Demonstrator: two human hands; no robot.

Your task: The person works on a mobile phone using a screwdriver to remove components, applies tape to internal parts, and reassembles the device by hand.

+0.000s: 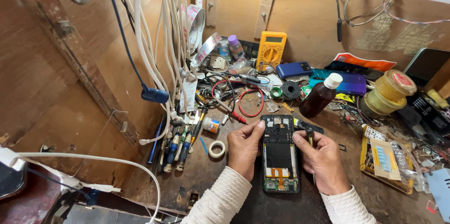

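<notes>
The left hand (243,151) cups the left edge of an opened phone (280,154), thumb stretched up to press against its top left corner and the other fingers curled under or along the side. The right hand (322,160) sits at the phone's right edge with its fingers pressed together around a small tool (310,136) with a dark handle, probably a screwdriver, though the tip is hidden and hard to make out. That tool stands just off the phone's upper right, above the exposed circuit board.

The phone lies back-off on the dark, scuffed workbench (220,182), directly between the two hands. Its long axis runs away from the person, camera end far, charging end near the white sleeves. Both hands touch it; the right one carries the tool and is the nearer to the upper board, while the left only steadies.

Left of the left hand lies a small roll of tape (216,149), and further left a row of screwdrivers (180,146) leans against the wooden wall under a bundle of white cables (164,41). Behind the phone are a brown bottle (320,96) with a white cap, a yellow multimeter (271,48), red wire loops (248,99) and two more phones (337,81).
</notes>
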